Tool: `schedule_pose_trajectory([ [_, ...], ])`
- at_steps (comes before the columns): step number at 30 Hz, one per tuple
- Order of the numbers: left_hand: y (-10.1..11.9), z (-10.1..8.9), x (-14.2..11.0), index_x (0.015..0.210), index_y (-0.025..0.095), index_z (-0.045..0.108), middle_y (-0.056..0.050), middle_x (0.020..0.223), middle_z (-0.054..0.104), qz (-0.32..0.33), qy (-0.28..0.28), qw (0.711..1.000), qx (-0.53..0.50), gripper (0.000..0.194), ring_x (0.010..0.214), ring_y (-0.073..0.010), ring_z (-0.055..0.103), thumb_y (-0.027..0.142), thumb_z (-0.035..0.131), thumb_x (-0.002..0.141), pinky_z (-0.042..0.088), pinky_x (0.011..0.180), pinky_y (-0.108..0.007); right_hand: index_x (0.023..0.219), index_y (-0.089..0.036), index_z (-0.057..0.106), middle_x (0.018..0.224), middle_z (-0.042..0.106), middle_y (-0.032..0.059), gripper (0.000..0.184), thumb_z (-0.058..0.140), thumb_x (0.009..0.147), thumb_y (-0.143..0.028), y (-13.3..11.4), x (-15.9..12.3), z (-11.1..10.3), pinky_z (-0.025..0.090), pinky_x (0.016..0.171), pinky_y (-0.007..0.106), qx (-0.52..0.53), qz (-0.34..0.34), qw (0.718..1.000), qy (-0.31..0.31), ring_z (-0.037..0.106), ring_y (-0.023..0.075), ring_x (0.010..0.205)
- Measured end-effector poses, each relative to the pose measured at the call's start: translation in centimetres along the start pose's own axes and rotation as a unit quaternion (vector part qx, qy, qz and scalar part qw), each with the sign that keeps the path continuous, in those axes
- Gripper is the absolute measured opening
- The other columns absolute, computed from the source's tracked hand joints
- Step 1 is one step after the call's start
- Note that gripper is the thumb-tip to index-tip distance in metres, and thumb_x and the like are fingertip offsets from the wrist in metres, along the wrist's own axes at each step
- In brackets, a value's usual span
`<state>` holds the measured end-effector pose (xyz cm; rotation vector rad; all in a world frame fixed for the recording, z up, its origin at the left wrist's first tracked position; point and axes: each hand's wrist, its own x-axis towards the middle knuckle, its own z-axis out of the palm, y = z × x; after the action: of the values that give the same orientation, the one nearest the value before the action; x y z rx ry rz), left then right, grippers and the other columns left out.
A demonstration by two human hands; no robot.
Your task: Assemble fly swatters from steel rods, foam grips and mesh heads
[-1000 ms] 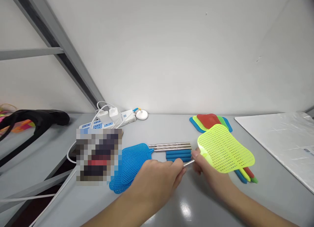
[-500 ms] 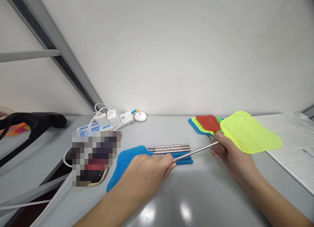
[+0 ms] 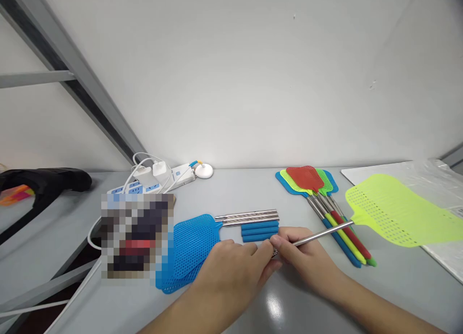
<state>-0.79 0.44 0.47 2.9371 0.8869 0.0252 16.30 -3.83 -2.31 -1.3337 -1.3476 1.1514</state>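
My left hand (image 3: 235, 269) and my right hand (image 3: 302, 259) meet at the near middle of the grey table (image 3: 235, 189). Both pinch the near end of a thin steel rod (image 3: 318, 235). That rod carries a yellow-green fly swatter head (image 3: 394, 211) out to the right, held above the table. Just behind my hands lie blue fly swatters (image 3: 191, 240) with steel rods and blue grips (image 3: 259, 230).
A fanned pile of red, green, yellow and blue fly swatters (image 3: 314, 180) lies at the right rear. A power strip with white chargers (image 3: 152, 177) sits at the back left. A clear plastic sheet (image 3: 434, 180) covers the right edge. A black strap (image 3: 43, 182) lies far left.
The yellow-green swatter's rod has been drawn out longer and its head swung right and lower. My right hand slid back along the rod to meet my left hand.
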Motion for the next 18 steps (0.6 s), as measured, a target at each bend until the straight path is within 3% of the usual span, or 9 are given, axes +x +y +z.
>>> schedule_pose_trajectory([
  [10, -0.7, -0.4, 0.0, 0.084, 0.025, 0.054, 0.005, 0.066, 0.067, -0.005, 0.043, 0.999, 0.007, 0.023, 0.054, -0.0198, 0.065, 0.03, 0.039, 0.1, 0.035, 0.05, -0.029, 0.056, -0.021, 0.033, 0.056, 0.031, -0.0041, 0.048, 0.045, 0.094, -0.048, -1.5, 0.3, -0.7, 0.023, 0.053, 0.028, -0.05, -0.007, 0.998, 0.029, 0.028, 0.0118, 0.056],
  [18, -2.6, -1.4, -0.1, 0.083, 0.023, 0.054, 0.004, 0.064, 0.066, -0.004, 0.052, 0.999, 0.015, 0.025, 0.054, -0.0156, 0.062, 0.03, 0.038, 0.101, 0.022, 0.048, -0.028, 0.055, -0.02, 0.043, 0.055, 0.041, -0.0023, 0.05, 0.046, 0.095, -0.049, -1.0, 0.5, -4.5, 0.026, 0.055, 0.03, -0.09, -0.011, 0.99, 0.112, 0.036, 0.0131, 0.057],
])
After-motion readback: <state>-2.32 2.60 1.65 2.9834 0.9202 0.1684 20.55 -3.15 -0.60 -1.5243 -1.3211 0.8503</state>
